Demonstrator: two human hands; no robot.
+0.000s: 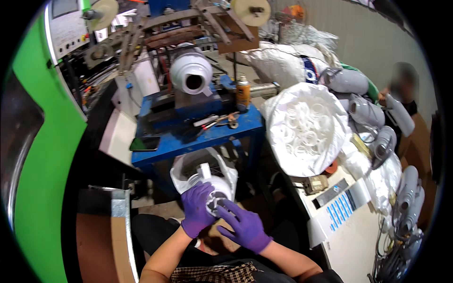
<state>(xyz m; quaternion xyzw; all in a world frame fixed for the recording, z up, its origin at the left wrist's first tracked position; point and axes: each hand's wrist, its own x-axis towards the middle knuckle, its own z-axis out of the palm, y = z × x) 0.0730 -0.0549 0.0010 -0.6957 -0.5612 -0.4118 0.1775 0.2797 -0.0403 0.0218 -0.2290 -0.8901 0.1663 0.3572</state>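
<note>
My left hand (pixel 197 207), in a purple glove, is closed around a white plastic housing (pixel 223 184) with a round body and a short stub at its top left. The housing's open end, with ribs inside, faces me. My right hand (pixel 245 225), also gloved in purple, has its fingers spread. Its fingertips reach the rim of that open end; whether they touch anything inside cannot be made out. Below the housing stands a bin with a white liner (pixel 229 170), partly covered by the housing and my left hand.
Ahead, a blue bench (pixel 165 154) carries a pale grey housing (pixel 181 70), a phone (pixel 145 144), hand tools and an orange spray can (pixel 243 93). Right: a white sack of plastic rings (pixel 304 125), a printed sheet (pixel 340 210), grey housings (pixel 365 112) and another person. Left: a cardboard box (pixel 97 245), green machine (pixel 42 113).
</note>
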